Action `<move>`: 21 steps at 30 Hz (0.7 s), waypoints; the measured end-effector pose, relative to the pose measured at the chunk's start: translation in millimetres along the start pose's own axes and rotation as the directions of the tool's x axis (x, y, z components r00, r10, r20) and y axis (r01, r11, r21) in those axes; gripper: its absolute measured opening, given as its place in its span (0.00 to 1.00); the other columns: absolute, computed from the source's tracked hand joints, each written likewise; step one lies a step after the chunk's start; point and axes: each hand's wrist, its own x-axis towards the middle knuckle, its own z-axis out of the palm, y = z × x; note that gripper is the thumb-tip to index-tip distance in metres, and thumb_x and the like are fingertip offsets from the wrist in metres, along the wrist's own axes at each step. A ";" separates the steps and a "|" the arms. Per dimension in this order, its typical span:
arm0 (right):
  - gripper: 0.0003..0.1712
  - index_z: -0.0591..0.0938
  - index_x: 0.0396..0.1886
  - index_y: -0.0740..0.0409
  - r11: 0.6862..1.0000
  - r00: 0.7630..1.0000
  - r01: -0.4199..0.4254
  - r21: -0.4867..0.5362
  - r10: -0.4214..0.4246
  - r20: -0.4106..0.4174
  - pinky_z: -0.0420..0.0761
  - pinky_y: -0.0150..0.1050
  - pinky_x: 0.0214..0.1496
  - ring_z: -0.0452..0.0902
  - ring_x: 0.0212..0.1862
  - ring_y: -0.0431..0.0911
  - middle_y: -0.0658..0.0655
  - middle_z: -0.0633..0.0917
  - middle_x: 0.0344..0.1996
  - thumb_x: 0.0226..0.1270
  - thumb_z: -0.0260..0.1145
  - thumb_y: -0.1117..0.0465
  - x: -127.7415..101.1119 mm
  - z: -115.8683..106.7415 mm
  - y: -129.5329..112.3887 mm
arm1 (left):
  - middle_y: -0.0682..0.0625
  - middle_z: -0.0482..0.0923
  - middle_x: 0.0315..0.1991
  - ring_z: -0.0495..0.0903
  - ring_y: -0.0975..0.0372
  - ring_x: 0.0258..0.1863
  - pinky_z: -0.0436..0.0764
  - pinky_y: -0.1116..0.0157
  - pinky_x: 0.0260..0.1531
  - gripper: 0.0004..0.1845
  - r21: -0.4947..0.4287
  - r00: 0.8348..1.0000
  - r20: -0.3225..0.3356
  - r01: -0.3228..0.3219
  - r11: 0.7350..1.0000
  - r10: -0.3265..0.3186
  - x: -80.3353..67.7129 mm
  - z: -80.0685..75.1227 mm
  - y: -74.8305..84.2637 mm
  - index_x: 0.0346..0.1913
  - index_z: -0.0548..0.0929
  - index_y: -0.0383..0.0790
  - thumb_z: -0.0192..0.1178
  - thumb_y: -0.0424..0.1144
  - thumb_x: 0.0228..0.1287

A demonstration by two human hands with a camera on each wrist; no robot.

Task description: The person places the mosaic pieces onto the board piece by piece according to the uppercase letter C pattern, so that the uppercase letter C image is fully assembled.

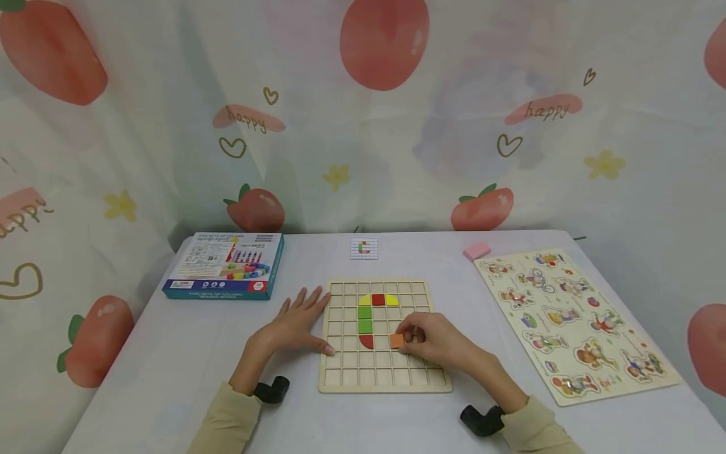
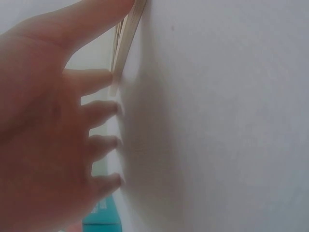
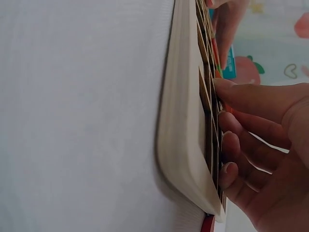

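I pinch the orange tile [image 1: 396,341], judged light, stiff and best gripped by its edges, in my right hand [image 1: 433,340] over the board [image 1: 340,378] near the table's front edge, while my left hand [image 1: 295,325] lies flat, steadying the board's left edge.

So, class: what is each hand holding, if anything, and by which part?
The right hand pinches the orange block by its right edge. The left hand holds nothing, resting flat against the grid board.

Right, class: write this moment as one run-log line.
left hand: flat, steadying grid board | right hand: pinching orange tile over board | placed: yellow, red, green tiles
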 end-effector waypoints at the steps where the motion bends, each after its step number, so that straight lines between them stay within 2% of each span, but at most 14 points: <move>1: 0.13 0.86 0.43 0.57 1.000 1.000 0.000 -0.001 0.000 0.001 0.74 0.28 0.31 0.70 0.30 0.35 0.43 0.79 0.28 0.61 0.78 0.61 0.0 -0.1 -0.3 | 0.44 0.43 0.85 0.35 0.43 0.84 0.37 0.37 0.79 0.62 -0.002 1.000 -0.001 0.000 1.000 0.000 0.1 0.0 0.1 0.83 0.54 0.45 0.77 0.60 0.51; 11: 0.14 0.87 0.45 0.56 0.999 0.999 0.041 -0.005 -0.041 0.005 0.74 0.28 0.31 0.71 0.30 0.34 0.44 0.80 0.29 0.61 0.78 0.61 0.0 -0.5 0.6 | 0.44 0.43 0.85 0.35 0.43 0.84 0.36 0.37 0.79 0.61 -0.019 1.000 -0.004 -0.003 1.000 0.003 -0.9 0.5 1.2 0.83 0.55 0.45 0.78 0.59 0.51; 21: 0.09 0.88 0.44 0.55 0.997 0.997 0.071 0.000 -0.071 0.009 0.75 0.29 0.32 0.71 0.29 0.33 0.42 0.81 0.29 0.64 0.75 0.63 -0.3 -0.8 2.9 | 0.44 0.42 0.85 0.34 0.43 0.84 0.35 0.38 0.79 0.61 -0.026 1.000 0.004 -0.002 1.000 0.002 -0.5 1.5 -0.3 0.83 0.54 0.45 0.78 0.58 0.51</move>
